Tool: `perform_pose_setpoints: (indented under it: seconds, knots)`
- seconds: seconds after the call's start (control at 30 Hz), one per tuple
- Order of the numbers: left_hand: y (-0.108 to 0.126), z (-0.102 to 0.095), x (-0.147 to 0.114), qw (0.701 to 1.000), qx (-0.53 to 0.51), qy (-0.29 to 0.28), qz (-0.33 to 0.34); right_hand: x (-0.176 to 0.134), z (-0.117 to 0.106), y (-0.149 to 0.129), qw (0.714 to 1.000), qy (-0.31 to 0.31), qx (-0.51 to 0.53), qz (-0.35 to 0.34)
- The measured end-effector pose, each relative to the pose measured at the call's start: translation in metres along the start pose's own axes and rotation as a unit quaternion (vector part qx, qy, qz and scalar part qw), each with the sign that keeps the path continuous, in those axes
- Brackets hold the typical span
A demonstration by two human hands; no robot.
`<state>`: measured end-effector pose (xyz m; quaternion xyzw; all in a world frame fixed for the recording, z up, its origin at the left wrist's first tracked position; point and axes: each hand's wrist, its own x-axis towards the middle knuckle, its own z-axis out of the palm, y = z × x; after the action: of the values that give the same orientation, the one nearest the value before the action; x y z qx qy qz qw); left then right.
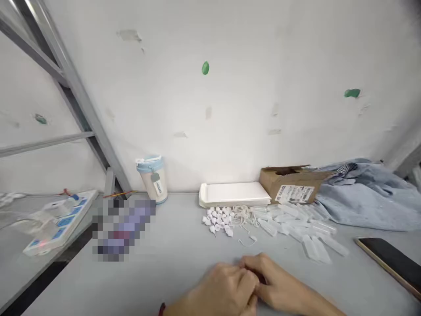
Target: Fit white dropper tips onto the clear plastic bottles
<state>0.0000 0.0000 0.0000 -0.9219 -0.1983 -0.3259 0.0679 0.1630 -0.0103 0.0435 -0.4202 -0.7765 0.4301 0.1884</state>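
Observation:
My left hand (225,287) and my right hand (279,281) meet over the grey table at the bottom centre, fingers curled in and touching. Whatever lies between them, if anything, is hidden by the knuckles. Beyond the hands sits a pile of small white caps (217,218). Thin whitish strings (242,216) lie tangled beside it. To the right of the strings, many clear plastic sleeve-like pieces (297,224) are spread in a loose heap.
A white stack of flat sheets or envelopes (235,193) and a cardboard box (292,186) stand by the wall. Blue cloth (368,197) and a phone (393,261) are at right. Leftward are a lidded cup (153,180), a blurred-out item (126,230) and a power strip (62,221).

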Motion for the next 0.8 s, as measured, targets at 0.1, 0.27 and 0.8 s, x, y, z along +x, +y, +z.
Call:
perform_pose_setpoints:
  seconds: [0.1,0.27,0.8]
  knots:
    - [0.003,-0.007,0.004,0.999,-0.005,-0.032,-0.025,0.0,0.001,0.0,1.0,0.008,-0.01,-0.008]
    - [0.002,-0.015,0.006,0.997,0.028,-0.074,0.016,0.001,0.004,0.001,1.0,0.02,-0.015,-0.006]
    - [0.0,-0.018,0.005,0.986,0.03,-0.166,-0.005,0.001,0.004,-0.001,0.999,0.027,-0.022,0.003]
